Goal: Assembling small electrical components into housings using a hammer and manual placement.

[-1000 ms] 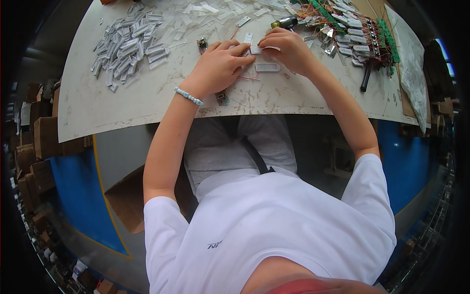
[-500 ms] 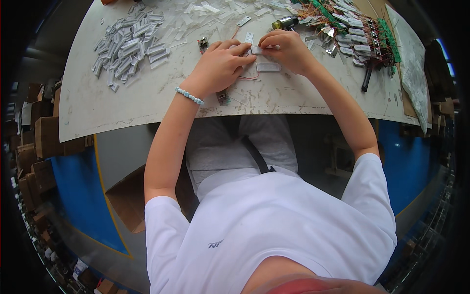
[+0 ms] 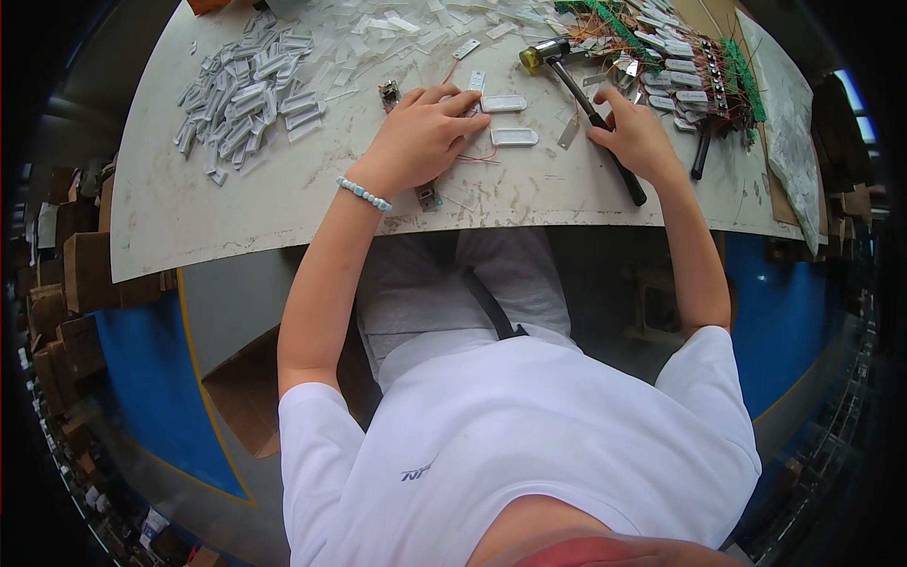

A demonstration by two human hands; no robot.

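Note:
My left hand (image 3: pixel 430 123), with a beaded bracelet at its wrist, rests on the table. Its thumb and a finger are at the left end of a white oblong plastic case (image 3: pixel 504 103). Whatever lies under its palm is hidden. A second white case (image 3: pixel 515 137) sits just below, beside thin red wires (image 3: pixel 477 159). To the right, my right hand (image 3: pixel 638 137) has its thumb and curled finger around the black handle of a hammer (image 3: pixel 619 170) with a yellow-faced head, which lies slanted on the table. A small metal plate (image 3: pixel 568 132) is left of the handle.
A heap of white plastic cases (image 3: pixel 250 99) stands at the left, with clear strips (image 3: pixel 378 42) scattered behind. Wired white units and green connectors (image 3: pixel 745 80) crowd the far right. Another black handle (image 3: pixel 700 156) projects there. Small circuit boards (image 3: pixel 429 197) flank my left hand.
My right hand has left the white case and moved right and nearer to the hammer handle. The hammer's handle and the metal plate now show. My left hand has stayed nearly in place.

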